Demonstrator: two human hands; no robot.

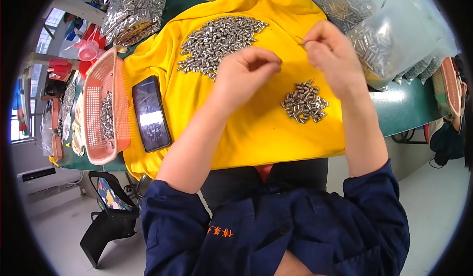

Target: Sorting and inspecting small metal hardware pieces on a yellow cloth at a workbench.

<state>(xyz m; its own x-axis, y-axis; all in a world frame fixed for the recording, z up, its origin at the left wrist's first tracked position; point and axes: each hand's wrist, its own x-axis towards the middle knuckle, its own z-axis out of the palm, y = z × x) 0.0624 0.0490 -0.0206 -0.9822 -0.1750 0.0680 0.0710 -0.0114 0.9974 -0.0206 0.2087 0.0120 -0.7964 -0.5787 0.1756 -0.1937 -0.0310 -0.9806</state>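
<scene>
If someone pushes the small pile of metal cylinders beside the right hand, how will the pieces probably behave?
The small pile is made of short, shiny cylinders, so the pieces would probably roll and scatter. The yellow cloth beneath looks soft and may slow them. Each piece seems tiny, probably slippery to pinch.

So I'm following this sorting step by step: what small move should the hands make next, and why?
Probably drop the piece pinched in the right hand onto the small pile just below it, while the left hand reaches to the big pile beside it for another.
</scene>
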